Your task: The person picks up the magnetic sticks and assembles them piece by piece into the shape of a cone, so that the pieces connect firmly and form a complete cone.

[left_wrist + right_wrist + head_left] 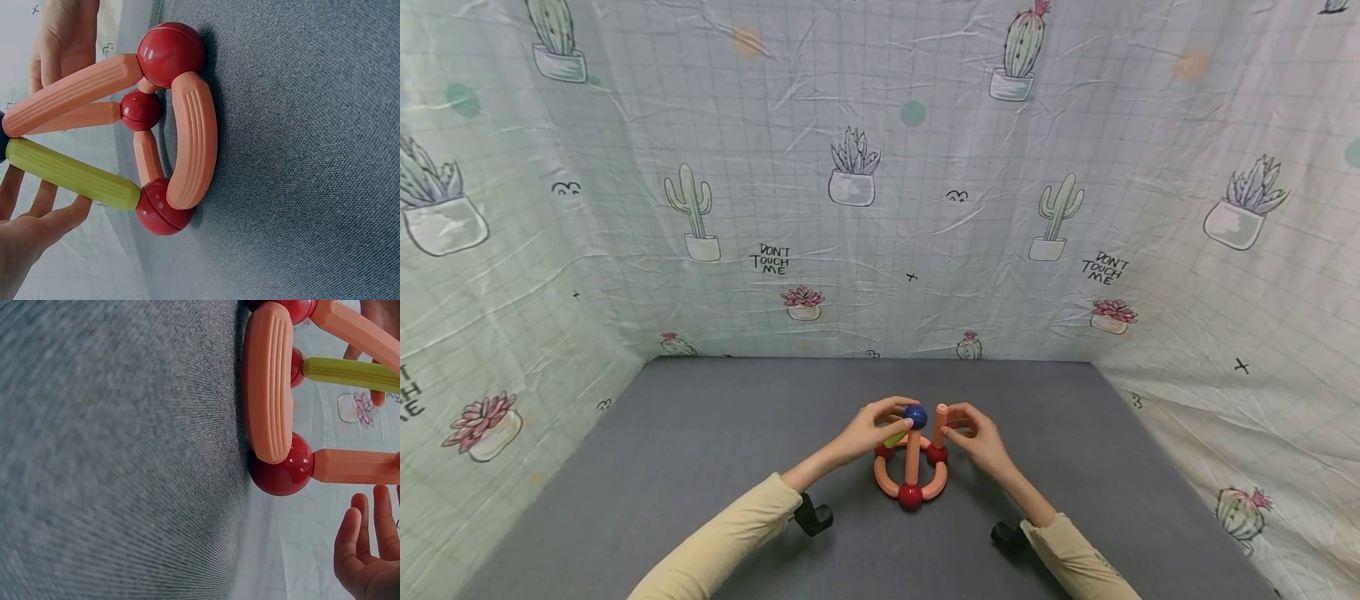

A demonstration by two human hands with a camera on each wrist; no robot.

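Observation:
On the grey table stands a toy frame of magnetic rods and balls. Its base is a ring of curved orange rods (886,477) joined by red balls (911,497). A straight orange rod (913,458) and a yellow-green rod (75,175) lean up from the base and meet at a dark blue ball (915,416). My left hand (868,432) grips the blue ball between thumb and fingers. Another orange rod (356,466) stands on a red ball (281,465) at the right, its top end free. My right hand (977,435) pinches this rod near its top.
The grey tabletop (737,442) spreads around the frame. A pale cloth (895,233) printed with cacti hangs behind the table and along both sides. Black wrist devices (812,515) sit under both forearms.

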